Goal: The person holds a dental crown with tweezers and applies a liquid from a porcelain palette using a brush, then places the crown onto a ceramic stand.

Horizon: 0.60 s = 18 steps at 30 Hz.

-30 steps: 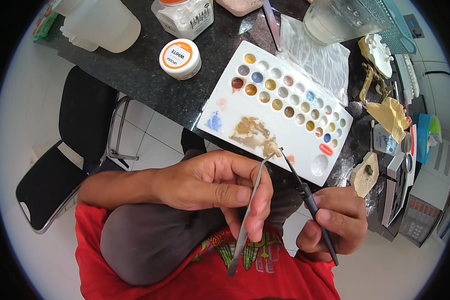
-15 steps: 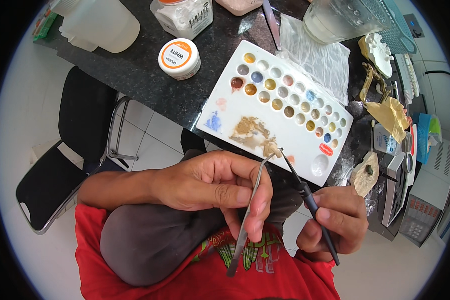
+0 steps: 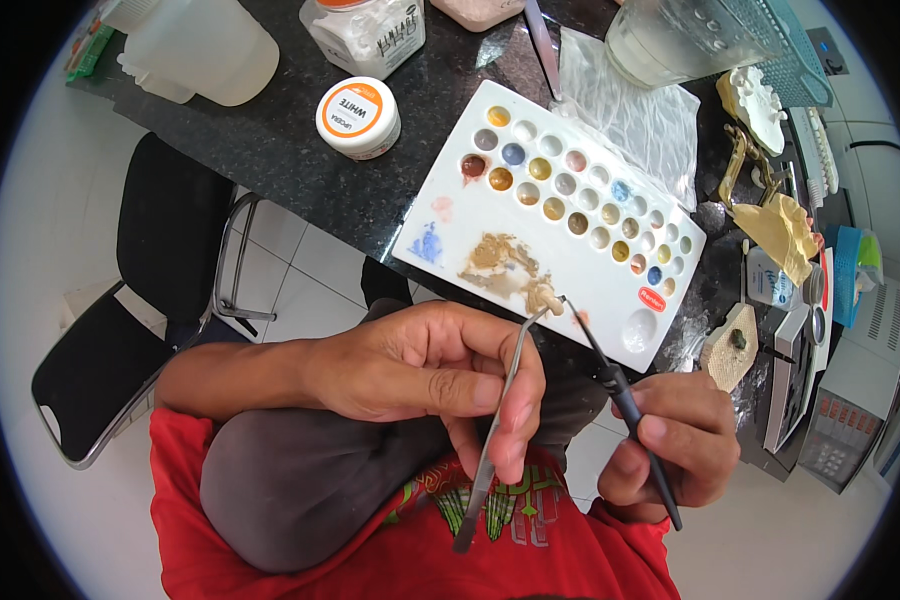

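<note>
The right hand (image 3: 680, 440), pinching a slim dark brush (image 3: 627, 410), had just drifted slightly right, suggesting a lighter stroke on the small pale piece (image 3: 555, 305), which the left hand (image 3: 430, 370), fingers curled around bent tweezers (image 3: 502, 420), steadied over the white palette (image 3: 615, 305)'s near edge.

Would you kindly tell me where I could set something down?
The dark worktop is bare between the white jug and the round white jar, and between that jar and the palette. It is crowded right of the palette, around the yellow sheet.
</note>
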Tool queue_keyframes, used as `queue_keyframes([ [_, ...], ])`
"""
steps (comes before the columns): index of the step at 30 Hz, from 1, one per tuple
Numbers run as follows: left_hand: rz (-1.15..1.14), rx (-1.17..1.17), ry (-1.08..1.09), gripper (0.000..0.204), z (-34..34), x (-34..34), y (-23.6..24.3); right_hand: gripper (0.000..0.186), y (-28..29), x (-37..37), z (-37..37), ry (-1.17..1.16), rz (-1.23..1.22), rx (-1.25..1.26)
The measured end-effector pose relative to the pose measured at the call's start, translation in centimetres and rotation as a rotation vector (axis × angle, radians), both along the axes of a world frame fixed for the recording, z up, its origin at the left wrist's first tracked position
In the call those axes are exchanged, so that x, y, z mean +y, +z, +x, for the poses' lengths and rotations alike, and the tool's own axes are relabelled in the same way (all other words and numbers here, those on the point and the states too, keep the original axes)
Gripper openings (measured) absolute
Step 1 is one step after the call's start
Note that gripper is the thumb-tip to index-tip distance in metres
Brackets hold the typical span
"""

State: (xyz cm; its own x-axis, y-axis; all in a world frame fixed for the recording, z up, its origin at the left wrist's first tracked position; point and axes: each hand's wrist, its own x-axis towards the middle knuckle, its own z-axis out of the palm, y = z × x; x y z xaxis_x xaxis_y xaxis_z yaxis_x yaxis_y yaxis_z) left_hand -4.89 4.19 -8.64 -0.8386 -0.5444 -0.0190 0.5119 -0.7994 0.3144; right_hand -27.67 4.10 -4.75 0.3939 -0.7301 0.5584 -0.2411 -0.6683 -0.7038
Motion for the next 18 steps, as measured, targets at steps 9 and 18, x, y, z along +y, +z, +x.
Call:
queue_keyframes([
  [9, -0.01, 0.011, 0.011, 0.015, -0.11, 0.04, -0.13, 0.029, -0.25, -0.02, 0.05, -0.009, -0.005, -0.034],
  [18, -0.011, -0.002, 0.006, 0.015, -0.07, 0.03, -0.06, 0.027, -0.33, -0.18, 0.11, -0.011, -0.024, -0.03],
])
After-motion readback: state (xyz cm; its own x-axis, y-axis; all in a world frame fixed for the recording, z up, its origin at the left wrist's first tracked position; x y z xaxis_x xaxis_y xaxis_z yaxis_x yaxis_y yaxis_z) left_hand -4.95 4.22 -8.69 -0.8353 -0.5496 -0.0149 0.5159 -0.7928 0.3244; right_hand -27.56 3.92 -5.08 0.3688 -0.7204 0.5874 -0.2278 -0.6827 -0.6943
